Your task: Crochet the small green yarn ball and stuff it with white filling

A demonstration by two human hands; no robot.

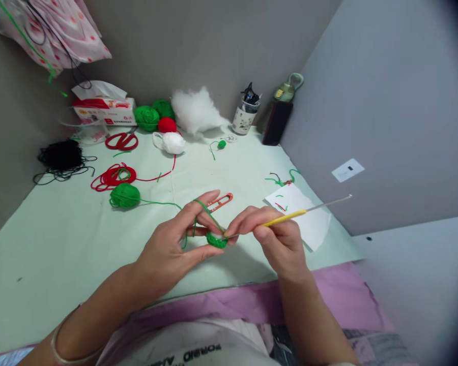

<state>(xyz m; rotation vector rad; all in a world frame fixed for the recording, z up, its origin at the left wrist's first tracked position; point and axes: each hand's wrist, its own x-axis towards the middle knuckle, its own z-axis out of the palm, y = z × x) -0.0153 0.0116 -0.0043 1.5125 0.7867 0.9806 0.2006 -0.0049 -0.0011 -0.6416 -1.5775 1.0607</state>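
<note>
Between the thumb and fingers of my left hand [168, 244] sits a small round green crochet piece [217, 241] with something white showing inside it. Green yarn loops over my left index finger and runs back to a green yarn ball [125, 195] on the table. My right hand [275, 236] grips a crochet hook [284, 218] with a yellow handle. One metal end of the hook is at the piece's upper edge; the other points up to the right. Just behind my hands lies an orange tool with a slot [222, 202].
Red scissors [121, 141], black yarn [63, 156] and a red yarn coil [116, 177] lie left. Behind are a tissue box [106, 111], white stuffing [198, 112], a pen cup [246, 116] and a phone [278, 123]. White paper [309, 223] with yarn scraps lies right.
</note>
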